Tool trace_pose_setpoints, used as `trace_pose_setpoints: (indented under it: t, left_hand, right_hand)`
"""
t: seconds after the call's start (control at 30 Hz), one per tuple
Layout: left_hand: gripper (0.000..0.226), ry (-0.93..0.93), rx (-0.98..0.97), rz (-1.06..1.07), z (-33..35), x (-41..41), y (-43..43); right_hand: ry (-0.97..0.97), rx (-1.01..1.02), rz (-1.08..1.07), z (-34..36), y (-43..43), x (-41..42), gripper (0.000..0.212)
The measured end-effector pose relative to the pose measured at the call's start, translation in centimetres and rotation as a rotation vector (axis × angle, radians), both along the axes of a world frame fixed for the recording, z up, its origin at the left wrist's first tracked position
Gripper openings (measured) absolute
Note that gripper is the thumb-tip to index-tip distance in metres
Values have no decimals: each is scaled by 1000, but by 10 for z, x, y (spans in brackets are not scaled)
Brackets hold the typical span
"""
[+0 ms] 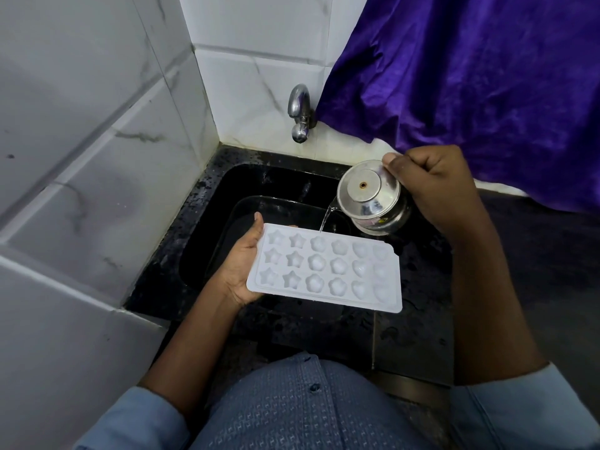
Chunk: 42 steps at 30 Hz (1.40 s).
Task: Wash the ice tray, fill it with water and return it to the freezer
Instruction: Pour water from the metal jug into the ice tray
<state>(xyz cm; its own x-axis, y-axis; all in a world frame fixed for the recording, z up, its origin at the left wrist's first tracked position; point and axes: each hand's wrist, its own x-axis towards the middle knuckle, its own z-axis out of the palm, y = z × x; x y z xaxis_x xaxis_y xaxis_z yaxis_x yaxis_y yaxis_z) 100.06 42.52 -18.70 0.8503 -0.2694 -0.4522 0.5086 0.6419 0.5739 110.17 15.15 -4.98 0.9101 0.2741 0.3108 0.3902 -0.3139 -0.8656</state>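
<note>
White tiled walls (97,157) with grey veining meet in the corner behind the basin, and one big purple cloth (470,92) hangs down over the right side, its hem reaching the back edge of the worktop (415,336). The worktop is black stone, wet and speckled, with one black sink (259,183) sunk into its back left corner. Inside the sink sits what looks like a clear tub (242,209), though only its rim shows.

The one ice tray (324,271) is white plastic, held roughly level in the air over the sink's front edge. I count eighteen moulds in it, three rows of six: the left columns star-shaped, the middle ones like flowers, the right ones like hearts.

One steel pot (370,199) with a lid is tipped over the sink's right edge, just beyond the tray's far long side. The right hand (435,186) is wrapped tightly round it, thumb pressed on the lid's rim. The left hand (240,267) clasps the tray's left short end, thumb on the top far corner, fingers underneath.

A single chrome tap (300,108) juts from the back wall, above the sink. One thin stream of water (326,217) falls from the pot's lip onto the tray's far edge, near the third column.
</note>
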Motion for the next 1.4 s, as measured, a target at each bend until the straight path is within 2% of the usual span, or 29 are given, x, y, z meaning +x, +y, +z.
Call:
trace_pose_setpoints:
  t: [0.53, 1.4]
  left_hand:
    - [85, -2, -4, -7, 0, -2, -1]
    - [87, 41, 0, -1, 6, -3, -13]
  right_hand:
    - [-91, -31, 14, 8, 0, 3, 56]
    - [-85, -23, 71, 14, 30, 4, 55]
